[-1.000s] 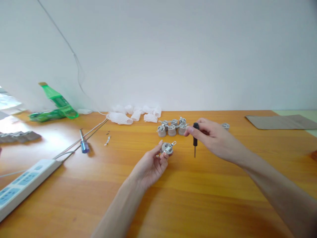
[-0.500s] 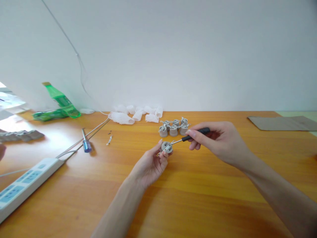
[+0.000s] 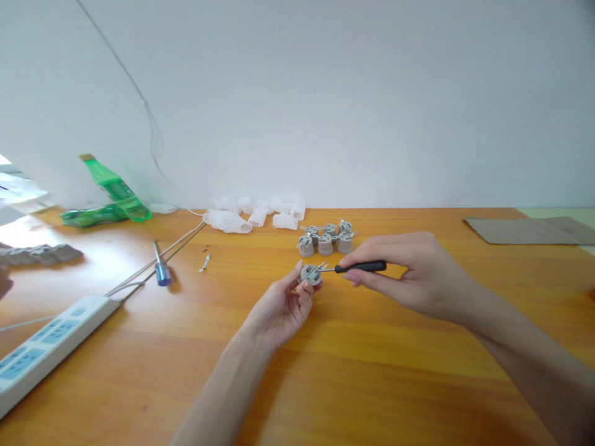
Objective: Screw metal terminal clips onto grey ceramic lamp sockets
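Between the thumb and fingers of my left hand (image 3: 281,310) is a round grey ceramic lamp socket (image 3: 310,274), its slotted face tilted up toward me. My right hand (image 3: 413,272) grips the black handle of a small screwdriver (image 3: 367,266). The shaft points left, and its tip meets the socket's right edge beside small metal prongs. Whether the tip sits in a screw is too small to tell. Just beyond my hands, several similar sockets (image 3: 325,243) with metal contacts stand in rows on the wooden table (image 3: 372,371).
White foam net sleeves (image 3: 230,221) lie along the wall. To the left are a blue-handled screwdriver (image 3: 162,272), a small metal strip (image 3: 205,262), a power strip (image 3: 51,341) and green bottles (image 3: 116,189). Cardboard (image 3: 534,230) lies at right. Part of another person's hand (image 3: 4,284) shows at the left edge.
My right hand has turned, bringing the screwdriver lower and closer to level, with its handle shifted slightly left. The socket in my left hand has tilted a little.
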`<action>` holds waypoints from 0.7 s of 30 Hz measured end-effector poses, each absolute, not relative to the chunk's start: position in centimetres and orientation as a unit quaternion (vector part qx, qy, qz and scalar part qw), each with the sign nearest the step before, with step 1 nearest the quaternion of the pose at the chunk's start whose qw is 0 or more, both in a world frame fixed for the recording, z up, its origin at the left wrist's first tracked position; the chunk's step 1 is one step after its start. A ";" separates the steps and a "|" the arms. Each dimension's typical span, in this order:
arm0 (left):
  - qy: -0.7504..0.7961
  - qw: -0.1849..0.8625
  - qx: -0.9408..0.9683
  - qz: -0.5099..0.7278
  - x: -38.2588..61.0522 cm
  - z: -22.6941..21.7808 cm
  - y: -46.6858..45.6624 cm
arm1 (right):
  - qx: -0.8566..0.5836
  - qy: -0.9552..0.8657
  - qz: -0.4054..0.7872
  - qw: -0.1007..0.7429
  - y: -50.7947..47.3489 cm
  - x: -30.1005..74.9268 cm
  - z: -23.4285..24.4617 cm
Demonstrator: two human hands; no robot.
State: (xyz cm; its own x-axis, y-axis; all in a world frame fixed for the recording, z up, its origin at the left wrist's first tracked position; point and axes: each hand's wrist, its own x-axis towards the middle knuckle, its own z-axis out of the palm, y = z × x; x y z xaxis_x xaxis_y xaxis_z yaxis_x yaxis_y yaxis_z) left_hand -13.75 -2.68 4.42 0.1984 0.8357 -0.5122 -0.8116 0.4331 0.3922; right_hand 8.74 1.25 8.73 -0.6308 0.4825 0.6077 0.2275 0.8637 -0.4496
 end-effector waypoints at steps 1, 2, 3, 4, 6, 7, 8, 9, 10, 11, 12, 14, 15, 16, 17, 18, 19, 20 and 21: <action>0.346 0.772 0.016 0.533 -13.8 4.4 -2.7 | -0.190 -0.895 0.152 0.375 1.2 8.7 8.8; 0.351 0.768 0.019 0.535 -13.8 4.4 -2.6 | -0.184 -0.900 0.139 0.371 1.0 8.7 8.9; 0.360 0.761 0.028 0.539 -13.8 4.3 -2.6 | -0.185 -0.903 0.128 0.366 0.9 8.7 9.0; 0.372 0.752 0.042 0.543 -13.8 4.3 -2.6 | -0.192 -0.906 0.118 0.357 0.8 8.6 9.1; 0.403 0.722 0.079 0.557 -13.6 4.2 -2.6 | -0.227 -0.911 0.096 0.329 0.6 8.5 9.5; 0.419 0.703 0.101 0.566 -13.4 4.1 -2.6 | -0.255 -0.912 0.084 0.311 0.6 8.5 9.7; 0.434 0.682 0.122 0.575 -13.2 4.1 -2.7 | -0.286 -0.910 0.074 0.291 0.6 8.4 9.8; 0.448 0.662 0.142 0.583 -13.0 4.1 -2.7 | -0.316 -0.906 0.066 0.274 0.6 8.4 9.9; 0.460 0.643 0.161 0.591 -12.7 4.1 -2.8 | -0.341 -0.901 0.065 0.261 0.6 8.4 9.8; 0.470 0.626 0.176 0.597 -12.3 4.1 -2.9 | -0.360 -0.895 0.070 0.253 0.6 8.4 9.6; 0.478 0.611 0.188 0.602 -12.0 4.0 -3.0 | -0.373 -0.889 0.082 0.252 0.6 8.5 9.1; 0.490 0.584 0.208 0.613 -11.4 3.7 -3.2 | -0.387 -0.874 0.124 0.268 0.4 8.8 7.8; 0.493 0.572 0.218 0.618 -11.1 3.4 -3.2 | -0.399 -0.859 0.150 0.284 0.2 9.1 6.8; 0.497 0.559 0.231 0.622 -10.8 3.2 -3.3 | -0.412 -0.842 0.182 0.296 0.0 9.3 5.8; 0.499 0.547 0.245 0.625 -10.4 2.9 -3.4 | -0.431 -0.819 0.223 0.306 -0.3 9.5 4.7; 0.503 0.536 0.259 0.627 -10.1 2.6 -3.4 | -0.444 -0.795 0.263 0.319 -0.6 9.7 3.7; 0.506 0.524 0.274 0.627 -9.8 2.2 -3.5 | -0.445 -0.776 0.303 0.329 -0.9 9.9 2.6; 0.510 0.514 0.287 0.627 -9.5 2.0 -3.6 | -0.447 -0.755 0.336 0.342 -1.3 10.0 1.7; 0.513 0.506 0.298 0.627 -9.3 1.7 -3.7 | -0.452 -0.734 0.357 0.358 -1.5 10.1 0.8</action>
